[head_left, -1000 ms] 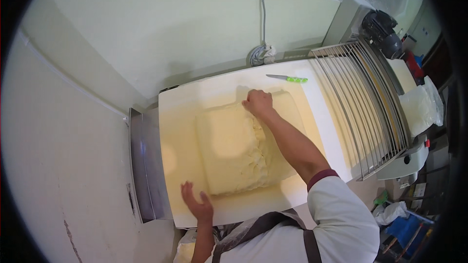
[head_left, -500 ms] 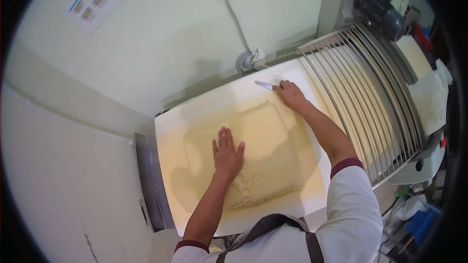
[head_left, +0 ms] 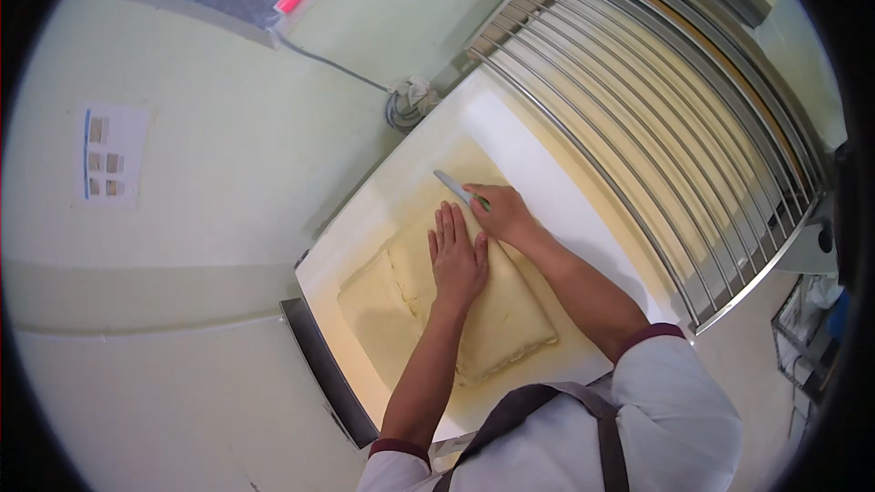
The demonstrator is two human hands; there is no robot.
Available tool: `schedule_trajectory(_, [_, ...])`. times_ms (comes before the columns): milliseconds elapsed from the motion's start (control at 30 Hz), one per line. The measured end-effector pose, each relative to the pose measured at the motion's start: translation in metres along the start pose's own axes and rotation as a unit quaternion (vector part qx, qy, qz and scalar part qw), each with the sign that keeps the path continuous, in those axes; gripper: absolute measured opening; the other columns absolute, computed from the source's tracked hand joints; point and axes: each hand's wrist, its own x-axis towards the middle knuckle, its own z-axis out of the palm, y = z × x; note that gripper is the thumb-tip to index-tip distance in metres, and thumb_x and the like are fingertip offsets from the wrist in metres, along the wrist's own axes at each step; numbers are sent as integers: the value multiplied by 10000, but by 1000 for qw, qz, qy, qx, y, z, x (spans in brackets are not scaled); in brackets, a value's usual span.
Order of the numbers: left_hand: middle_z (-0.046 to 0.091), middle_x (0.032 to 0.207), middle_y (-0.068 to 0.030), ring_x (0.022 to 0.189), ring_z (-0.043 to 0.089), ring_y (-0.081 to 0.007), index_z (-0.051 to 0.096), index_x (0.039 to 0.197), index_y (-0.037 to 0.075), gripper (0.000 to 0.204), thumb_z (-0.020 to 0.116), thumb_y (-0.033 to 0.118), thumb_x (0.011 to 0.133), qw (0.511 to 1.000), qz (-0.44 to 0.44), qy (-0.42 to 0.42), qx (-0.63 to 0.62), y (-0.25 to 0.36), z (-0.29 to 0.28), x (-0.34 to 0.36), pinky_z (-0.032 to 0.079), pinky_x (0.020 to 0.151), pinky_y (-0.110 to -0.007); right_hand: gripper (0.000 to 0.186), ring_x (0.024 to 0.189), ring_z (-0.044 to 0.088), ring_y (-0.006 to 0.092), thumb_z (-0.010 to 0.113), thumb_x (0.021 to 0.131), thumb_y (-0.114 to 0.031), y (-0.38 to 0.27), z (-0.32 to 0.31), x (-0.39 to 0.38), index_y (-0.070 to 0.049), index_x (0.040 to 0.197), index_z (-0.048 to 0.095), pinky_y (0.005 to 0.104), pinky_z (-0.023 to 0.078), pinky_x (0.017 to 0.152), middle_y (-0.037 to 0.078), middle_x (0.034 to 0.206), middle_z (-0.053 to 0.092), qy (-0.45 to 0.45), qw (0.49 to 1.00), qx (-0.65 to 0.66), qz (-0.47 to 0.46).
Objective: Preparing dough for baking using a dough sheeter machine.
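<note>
Pale green wall fills our view to the left and beyond, and a curved guard of metal bars arches over the right end of our white table. On the table, in front of us, we have a broad, flat slab of dough, set askew, with a ragged seam across its top and one corner pointing away from us. Our left hand lies palm down on the slab near that corner, fingers straight and together, thumb spread to the right, holding nothing. Our right hand is just beside it, at the corner itself, fingers curled round the green handle of a knife. We judge the blade's lie to be what counts: it slants forward and left from our right fingers, past the far corner, its long axis roughly in line with the slab's right side, so the dough lies back toward us. Whether its edge touches the dough, we cannot tell.
</note>
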Motion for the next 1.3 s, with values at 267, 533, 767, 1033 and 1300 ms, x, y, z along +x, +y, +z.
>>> schedule_trajectory(267, [194, 1529, -232, 1428, 169, -366, 200, 1459, -45, 614, 350, 309, 980, 999, 4, -7, 52, 6, 12, 3, 117, 1147, -488, 301, 880, 642, 370, 578, 851, -167, 12, -15, -3, -50, 1116, 660, 403, 509, 802, 222, 965, 660, -24, 999, 26, -23])
schedule_trajectory(533, [191, 1531, -233, 1424, 174, -377, 215, 1464, -22, 593, 343, 298, 981, 999, 12, 20, 44, 1, 21, 5, 129, 1143, -496, 305, 867, 628, 392, 577, 849, -134, 22, -52, -123, -17, 1123, 642, 439, 496, 795, 238, 938, 656, 21, 994, 74, -75])
schedule_trajectory(767, [230, 1518, -227, 1417, 201, -366, 241, 1452, -26, 579, 373, 274, 975, 998, 31, 43, 42, -7, 21, 5, 160, 1136, -497, 295, 745, 621, 372, 598, 832, -92, 24, -94, -262, -18, 1116, 627, 437, 501, 680, 198, 820, 639, 20, 993, 18, -111])
schedule_trajectory(1033, [595, 1155, -142, 1036, 590, -206, 540, 1215, -30, 323, 506, 175, 967, 886, -13, 50, -461, -19, -15, -125, 451, 939, -343, 390, 587, 600, 263, 621, 850, -123, 10, -139, -376, -54, 1231, 566, 381, 487, 562, 110, 676, 593, -6, 992, -55, -112])
schedule_trajectory(1300, [613, 811, -66, 629, 591, -161, 540, 933, 48, 222, 514, 263, 979, 537, -149, -12, -830, -1, -42, -201, 522, 602, -284, 510, 586, 562, 123, 474, 986, -162, -109, 13, -267, -95, 1442, 255, 240, 445, 460, 91, 846, 608, -193, 852, 427, 233])
